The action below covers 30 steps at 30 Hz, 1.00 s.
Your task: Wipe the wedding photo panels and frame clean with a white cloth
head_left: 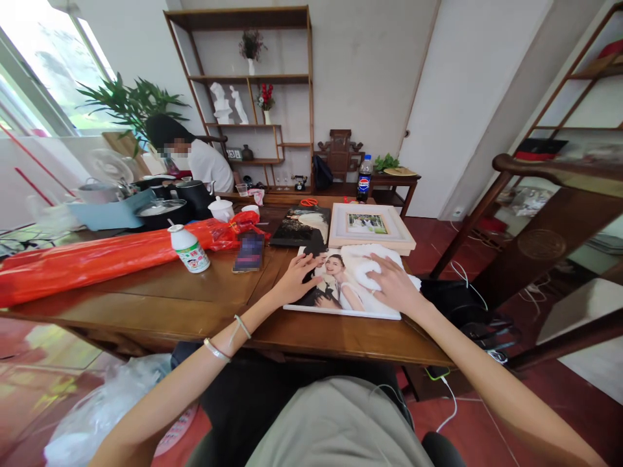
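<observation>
A photo panel (335,295) with a printed portrait of a couple lies flat near the table's front edge. My left hand (296,279) rests on its left part, fingers stretched out and holding nothing. Over the panel's right part is a bunched white cloth (357,256). My right hand (396,285) has its fingers on this cloth, with a rolled fold of it at the fingertips. Just behind the panel stand a framed photo (372,224) in a pale frame, lying flat, and a dark picture panel (292,227).
Left on the wooden table (233,295) are a phone (248,251), a white bottle (189,248) and a long red plastic-wrapped bundle (111,256). A cola bottle (364,178) stands at the back. Another person (209,162) sits at the far left; a wooden chair (540,246) is at right.
</observation>
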Tool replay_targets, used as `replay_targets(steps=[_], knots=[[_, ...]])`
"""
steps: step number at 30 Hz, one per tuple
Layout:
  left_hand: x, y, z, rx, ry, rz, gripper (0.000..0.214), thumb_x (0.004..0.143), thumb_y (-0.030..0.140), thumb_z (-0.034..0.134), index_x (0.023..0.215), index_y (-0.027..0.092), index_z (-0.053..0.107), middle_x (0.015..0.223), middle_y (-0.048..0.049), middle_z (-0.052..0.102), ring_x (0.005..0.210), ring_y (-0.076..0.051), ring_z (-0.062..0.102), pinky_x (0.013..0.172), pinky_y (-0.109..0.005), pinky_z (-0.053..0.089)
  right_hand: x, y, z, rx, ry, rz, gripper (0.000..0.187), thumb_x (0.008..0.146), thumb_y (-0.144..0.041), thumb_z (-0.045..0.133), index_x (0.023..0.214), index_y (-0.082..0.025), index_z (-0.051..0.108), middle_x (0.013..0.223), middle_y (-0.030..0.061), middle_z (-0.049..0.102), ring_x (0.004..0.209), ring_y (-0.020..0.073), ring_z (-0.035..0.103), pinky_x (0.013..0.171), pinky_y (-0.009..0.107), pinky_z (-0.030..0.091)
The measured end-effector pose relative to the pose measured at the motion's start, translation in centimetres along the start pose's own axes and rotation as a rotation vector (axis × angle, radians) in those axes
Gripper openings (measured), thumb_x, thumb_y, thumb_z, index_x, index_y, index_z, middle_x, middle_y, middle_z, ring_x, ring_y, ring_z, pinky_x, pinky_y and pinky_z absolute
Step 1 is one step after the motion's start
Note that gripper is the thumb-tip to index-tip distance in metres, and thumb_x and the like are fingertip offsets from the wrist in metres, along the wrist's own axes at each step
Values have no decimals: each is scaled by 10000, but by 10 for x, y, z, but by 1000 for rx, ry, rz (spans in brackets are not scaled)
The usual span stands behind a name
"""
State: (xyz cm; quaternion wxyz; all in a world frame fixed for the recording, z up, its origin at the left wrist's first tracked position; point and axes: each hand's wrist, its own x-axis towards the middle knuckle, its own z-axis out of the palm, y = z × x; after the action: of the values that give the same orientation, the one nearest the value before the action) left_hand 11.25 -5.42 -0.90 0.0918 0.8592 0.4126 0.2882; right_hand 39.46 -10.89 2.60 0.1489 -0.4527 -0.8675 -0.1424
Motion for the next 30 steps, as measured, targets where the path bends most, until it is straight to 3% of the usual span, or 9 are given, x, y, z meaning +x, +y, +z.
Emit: replay_targets(steps=[16,20,22,26,30], knots=[[13,-6,4,12,14,-32,470,832,420,533,1249,204,530,1363,-118,440,1301,-280,292,1066,-454,223,20,17,15,-45,6,4,329,712,-200,542,1017,-136,647,1297,169,491,1256,306,372,1004,475,312],[10,-5,3,9,14,-32,479,826,410,541,1249,186,528,1363,-123,437,1295,-283,295,1068,-454,230,17,15,5,-94,3,26,289,730,-196,533,991,-159,651,1223,156,546,1104,302,512,866,429,436],[5,-3,2,14,0,-40,489,825,405,542,1253,169,523,1368,-133,427,1290,-286,297,1063,-455,245,14,13,-2,-135,75,53,262,714,-158,533,943,-168,660,1196,150,561,1029,293,549,821,415,457],[-2,0,-1,34,-5,-42,473,834,404,532,1254,187,521,1380,-110,416,1287,-278,298,1063,-446,255,8,6,-7,-143,249,5,195,639,-75,546,765,-163,667,1263,143,517,1159,314,452,989,478,332],[-4,0,-3,31,-20,-35,456,843,385,524,1266,218,508,1374,-90,427,1289,-272,303,1064,-454,252,12,0,2,5,116,-45,295,601,-45,529,826,-161,682,1271,127,518,1192,302,438,1000,476,329]])
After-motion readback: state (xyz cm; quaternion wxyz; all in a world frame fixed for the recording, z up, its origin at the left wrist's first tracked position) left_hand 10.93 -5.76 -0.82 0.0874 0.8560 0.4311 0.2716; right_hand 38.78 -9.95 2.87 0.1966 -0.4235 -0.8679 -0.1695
